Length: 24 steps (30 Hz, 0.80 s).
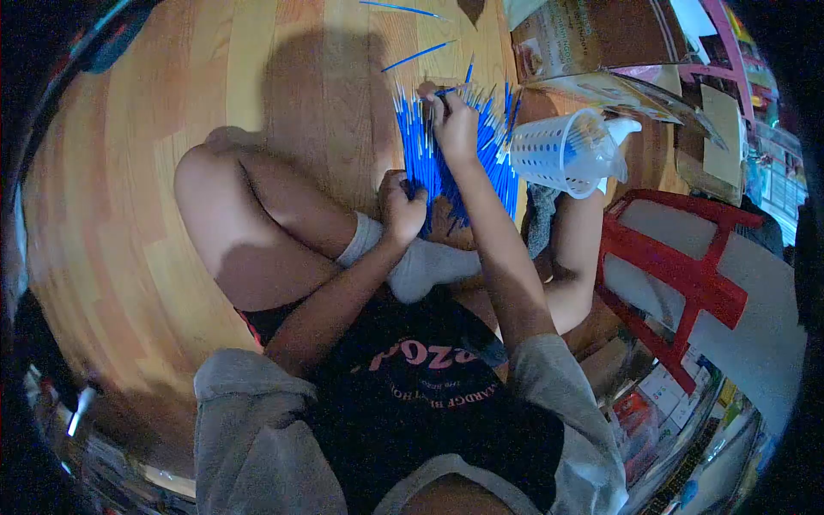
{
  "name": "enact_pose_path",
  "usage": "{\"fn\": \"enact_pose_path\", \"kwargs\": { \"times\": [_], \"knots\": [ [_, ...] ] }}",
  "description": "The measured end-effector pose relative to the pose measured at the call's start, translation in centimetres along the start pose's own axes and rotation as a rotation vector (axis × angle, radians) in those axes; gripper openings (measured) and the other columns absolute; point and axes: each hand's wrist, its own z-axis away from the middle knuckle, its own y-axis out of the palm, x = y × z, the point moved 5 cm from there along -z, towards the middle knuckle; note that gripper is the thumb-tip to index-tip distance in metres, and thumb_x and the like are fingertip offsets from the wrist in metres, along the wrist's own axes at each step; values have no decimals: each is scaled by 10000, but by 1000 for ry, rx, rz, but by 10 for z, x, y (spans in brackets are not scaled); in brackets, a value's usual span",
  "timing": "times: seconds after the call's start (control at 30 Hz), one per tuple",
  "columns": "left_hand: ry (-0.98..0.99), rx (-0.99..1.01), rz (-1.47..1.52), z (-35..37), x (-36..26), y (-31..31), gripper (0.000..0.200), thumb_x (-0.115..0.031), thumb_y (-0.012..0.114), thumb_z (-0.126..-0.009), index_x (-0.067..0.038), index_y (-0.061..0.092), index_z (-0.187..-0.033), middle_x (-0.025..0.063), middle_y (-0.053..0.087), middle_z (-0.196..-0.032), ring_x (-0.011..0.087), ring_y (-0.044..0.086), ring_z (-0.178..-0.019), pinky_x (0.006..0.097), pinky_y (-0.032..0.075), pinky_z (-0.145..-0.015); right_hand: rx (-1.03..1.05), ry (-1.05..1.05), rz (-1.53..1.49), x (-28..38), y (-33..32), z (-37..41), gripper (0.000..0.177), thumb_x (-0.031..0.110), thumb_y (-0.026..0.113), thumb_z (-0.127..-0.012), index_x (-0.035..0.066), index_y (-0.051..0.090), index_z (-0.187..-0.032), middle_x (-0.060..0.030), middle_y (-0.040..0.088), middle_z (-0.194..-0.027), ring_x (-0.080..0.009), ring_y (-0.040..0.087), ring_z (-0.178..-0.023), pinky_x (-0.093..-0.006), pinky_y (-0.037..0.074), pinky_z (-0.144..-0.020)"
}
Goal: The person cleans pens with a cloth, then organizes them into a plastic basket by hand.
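A dense pile of thin blue sticks with pale tips lies on the wooden floor in front of my crossed legs. My right hand is over the upper part of the pile, its fingers pinched on one blue stick. Beside the pile's lower left edge is my left hand, with its fingers curled against the sticks. What those fingers hold, if anything, is hidden. Two loose sticks lie on the floor beyond the pile.
A white perforated basket with a clear plastic bag lies tipped right of the pile. Cardboard boxes stand at the upper right. A red-framed object is at the right. My socked foot is just below the pile.
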Motion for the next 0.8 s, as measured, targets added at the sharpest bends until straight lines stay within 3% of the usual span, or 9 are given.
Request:
{"fn": "enact_pose_path", "kwargs": {
  "times": [0.23, 0.3, 0.47, 0.53, 0.7, 0.8],
  "knots": [
    [34, -33, -130, 0, 6, 0, 321, -24, 614, -602, 23, 456, -877, 166, 500, -828, 305, 504, -777, 358, 395, -714, -13, -1, -29, -9, 2, 0, 96, 97, 525, -763, 15, 566, -787, -219, 539, -640, -356, 543, -592, -394, 431, -488],
    [137, -63, -136, 0, 7, 0, 325, -47, 620, -605, 24, 457, -876, 167, 502, -830, 308, 499, -795, 359, 388, -727, -22, -15, -17, -1, 1, 0, 95, 92, 517, -766, 14, 557, -802, -216, 541, -644, -362, 540, -593, -395, 431, -489],
    [49, -53, -107, 2, 1, -2, 320, -56, 615, -603, 26, 462, -873, 167, 507, -845, 309, 495, -816, 360, 383, -736, 28, 81, 39, -10, 11, -5, 102, 82, 483, -787, 15, 523, -853, -198, 562, -684, -362, 551, -622, -379, 439, -515],
    [7, -24, -88, 0, 6, -1, 316, -52, 613, -602, 25, 465, -871, 167, 508, -847, 306, 494, -824, 359, 383, -737, -36, 52, -250, -12, 9, -8, 109, 74, 455, -802, 18, 503, -883, -179, 579, -728, -345, 567, -668, -367, 444, -557],
    [72, -48, -49, -1, 17, 4, 305, -48, 608, -602, 27, 484, -871, 165, 514, -835, 301, 503, -813, 354, 390, -732, -74, 81, -255, -21, 15, -4, 112, 69, 431, -815, 19, 500, -888, -161, 585, -740, -314, 581, -701, -364, 445, -594],
    [7, -7, -23, -2, 18, 3, 303, -44, 605, -602, 29, 481, -869, 166, 509, -839, 300, 502, -812, 353, 391, -729, -123, 38, -327, -20, 16, -3, 109, 65, 421, -820, 18, 498, -881, -156, 585, -747, -307, 582, -705, -356, 446, -600]
  ]
}}
